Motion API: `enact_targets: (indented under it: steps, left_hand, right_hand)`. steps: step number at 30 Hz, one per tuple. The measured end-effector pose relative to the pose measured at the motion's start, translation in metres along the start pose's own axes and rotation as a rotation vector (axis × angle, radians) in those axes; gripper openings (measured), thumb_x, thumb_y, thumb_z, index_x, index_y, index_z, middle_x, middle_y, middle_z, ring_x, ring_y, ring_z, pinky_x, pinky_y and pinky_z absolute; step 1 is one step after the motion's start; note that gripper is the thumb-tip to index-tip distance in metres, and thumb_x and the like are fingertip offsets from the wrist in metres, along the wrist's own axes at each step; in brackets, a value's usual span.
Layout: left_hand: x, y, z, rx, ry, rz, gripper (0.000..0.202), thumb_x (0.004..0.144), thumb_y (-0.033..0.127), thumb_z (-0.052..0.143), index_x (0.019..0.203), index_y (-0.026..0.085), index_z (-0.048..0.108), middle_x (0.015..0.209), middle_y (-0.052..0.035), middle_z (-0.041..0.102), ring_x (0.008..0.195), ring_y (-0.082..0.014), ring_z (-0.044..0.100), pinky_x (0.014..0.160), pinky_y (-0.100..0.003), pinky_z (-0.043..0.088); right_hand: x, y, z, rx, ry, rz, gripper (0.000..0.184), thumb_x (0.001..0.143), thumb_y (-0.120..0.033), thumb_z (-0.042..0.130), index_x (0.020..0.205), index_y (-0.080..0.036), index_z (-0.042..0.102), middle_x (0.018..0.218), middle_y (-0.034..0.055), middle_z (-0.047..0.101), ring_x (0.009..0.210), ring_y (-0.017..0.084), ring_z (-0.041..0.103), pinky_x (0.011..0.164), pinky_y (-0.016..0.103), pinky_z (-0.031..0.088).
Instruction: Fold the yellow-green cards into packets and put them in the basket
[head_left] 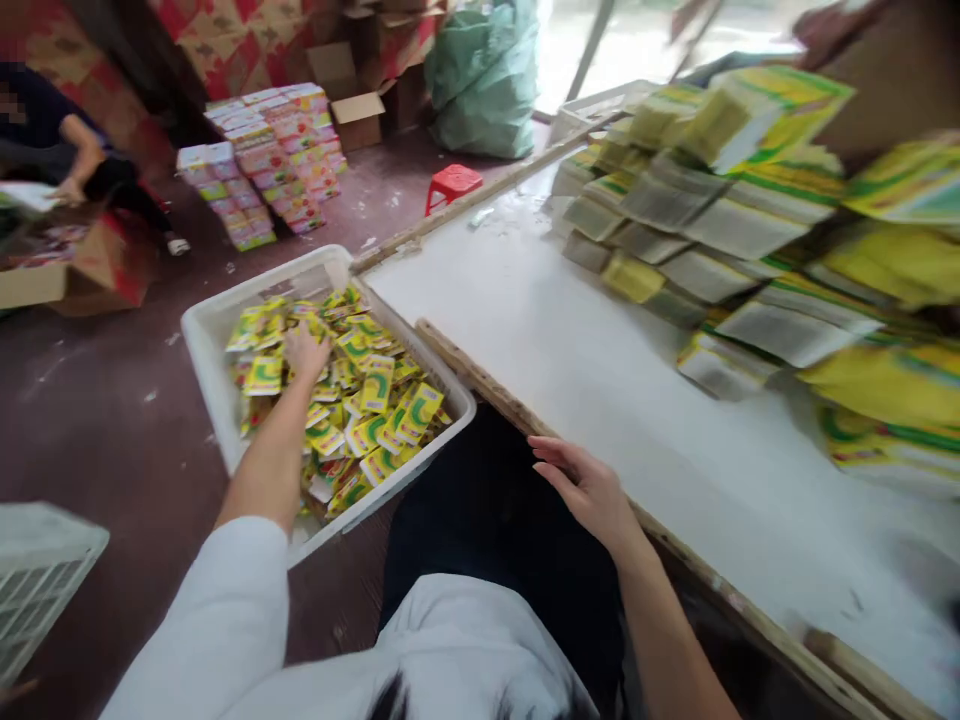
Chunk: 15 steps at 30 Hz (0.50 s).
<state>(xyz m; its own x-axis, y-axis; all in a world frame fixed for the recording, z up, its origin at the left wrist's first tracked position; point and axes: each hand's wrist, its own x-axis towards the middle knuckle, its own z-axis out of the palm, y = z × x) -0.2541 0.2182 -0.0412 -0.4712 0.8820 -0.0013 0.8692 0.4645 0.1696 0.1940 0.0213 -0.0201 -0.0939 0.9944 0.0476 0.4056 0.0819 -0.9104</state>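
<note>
My left hand (304,352) reaches down into a white plastic tub (214,330) on the floor. Its fingers dig into a heap of small yellow-and-green sachets (367,410), and whether they grip any is hidden. My right hand (589,487) rests open at the wooden front edge of a white table (555,350), fingers stretched out and holding nothing. Stacks of flat yellow-green packets (742,220) are piled on the table's far right side.
A red stool (452,182), a green sack (484,75), cardboard boxes (358,115) and stacked colourful cartons (281,155) stand on the floor beyond. Another person (71,160) sits at far left. A white crate (37,580) is at lower left.
</note>
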Motion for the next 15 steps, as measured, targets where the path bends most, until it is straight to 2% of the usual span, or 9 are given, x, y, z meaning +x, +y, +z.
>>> enact_targets:
  steps: [1, 3, 5, 7, 8, 10, 12, 15]
  left_hand:
    - [-0.005, 0.003, 0.000, -0.002, -0.041, 0.045, 0.063, 0.094, 0.038, 0.048, 0.143, -0.001, 0.043, 0.147, -0.0311, 0.044, 0.138, -0.0375, 0.040, 0.110, -0.054, 0.035]
    - [-0.016, 0.005, 0.007, -0.004, -0.091, 0.144, 0.053, 0.094, 0.035, 0.046, 0.132, -0.002, 0.054, 0.145, -0.0306, 0.047, 0.139, -0.0396, 0.038, 0.110, -0.059, 0.032]
    - [-0.025, 0.002, 0.022, 0.039, -0.131, 0.428, 0.052, 0.097, 0.039, 0.038, 0.135, 0.006, 0.052, 0.150, -0.0224, 0.045, 0.141, -0.0371, 0.037, 0.109, -0.057, 0.035]
    - [-0.032, -0.003, 0.042, 0.093, -0.151, 0.529, 0.052, 0.097, 0.040, 0.032, 0.132, 0.010, 0.055, 0.148, -0.0182, 0.050, 0.139, -0.0357, 0.043, 0.107, -0.055, 0.039]
    - [-0.037, -0.006, 0.053, 0.119, -0.151, 0.578, 0.050, 0.096, 0.039, 0.032, 0.128, 0.010, 0.057, 0.145, -0.0180, 0.055, 0.137, -0.0347, 0.046, 0.108, -0.053, 0.040]
    - [-0.047, -0.013, 0.070, 0.108, -0.071, 0.666, 0.045, 0.090, 0.034, 0.035, 0.122, 0.013, 0.059, 0.136, -0.0155, 0.063, 0.138, -0.0306, 0.048, 0.110, -0.049, 0.040]
    - [-0.054, -0.020, 0.083, 0.065, -0.060, 0.678, 0.038, 0.084, 0.034, 0.038, 0.111, 0.024, 0.062, 0.131, -0.0071, 0.068, 0.129, -0.0290, 0.058, 0.110, -0.051, 0.040]
    - [-0.056, -0.030, 0.092, 0.000, -0.100, 0.578, 0.028, 0.076, 0.040, 0.039, 0.088, 0.033, 0.063, 0.099, 0.0027, 0.078, 0.102, -0.0303, 0.071, 0.099, -0.052, 0.047]
  right_hand:
    - [0.002, -0.003, 0.001, 0.016, -0.004, 0.005, 0.027, 0.087, -0.037, 0.068, 0.111, -0.026, 0.071, 0.111, 0.0070, 0.076, 0.094, 0.024, 0.074, 0.091, 0.046, 0.062]
    - [0.010, -0.007, 0.002, 0.064, -0.009, 0.013, 0.025, 0.086, -0.034, 0.068, 0.108, -0.025, 0.072, 0.106, 0.0063, 0.077, 0.091, 0.022, 0.075, 0.086, 0.041, 0.063]
    - [0.020, -0.009, -0.001, 0.091, -0.027, 0.023, 0.025, 0.086, -0.033, 0.066, 0.108, -0.024, 0.073, 0.106, 0.0062, 0.076, 0.091, 0.021, 0.074, 0.084, 0.037, 0.063]
    - [0.028, -0.009, -0.008, 0.101, -0.024, 0.035, 0.023, 0.086, -0.032, 0.066, 0.107, -0.025, 0.073, 0.105, 0.0058, 0.076, 0.093, 0.020, 0.073, 0.083, 0.035, 0.061]
    - [0.032, -0.009, -0.012, 0.115, -0.023, 0.040, 0.023, 0.086, -0.031, 0.066, 0.107, -0.025, 0.073, 0.105, 0.0058, 0.075, 0.094, 0.020, 0.073, 0.084, 0.035, 0.061]
    - [0.036, -0.010, -0.021, 0.145, -0.015, 0.043, 0.022, 0.087, -0.030, 0.066, 0.106, -0.024, 0.073, 0.105, 0.0060, 0.075, 0.095, 0.020, 0.072, 0.086, 0.035, 0.059]
    - [0.038, -0.009, -0.032, 0.135, 0.008, 0.039, 0.021, 0.087, -0.029, 0.065, 0.105, -0.023, 0.074, 0.102, 0.0061, 0.075, 0.092, 0.020, 0.072, 0.085, 0.035, 0.058]
    - [0.042, -0.001, -0.052, 0.064, 0.091, 0.043, 0.020, 0.086, -0.029, 0.064, 0.101, -0.021, 0.075, 0.096, 0.0060, 0.076, 0.088, 0.019, 0.071, 0.082, 0.035, 0.057]
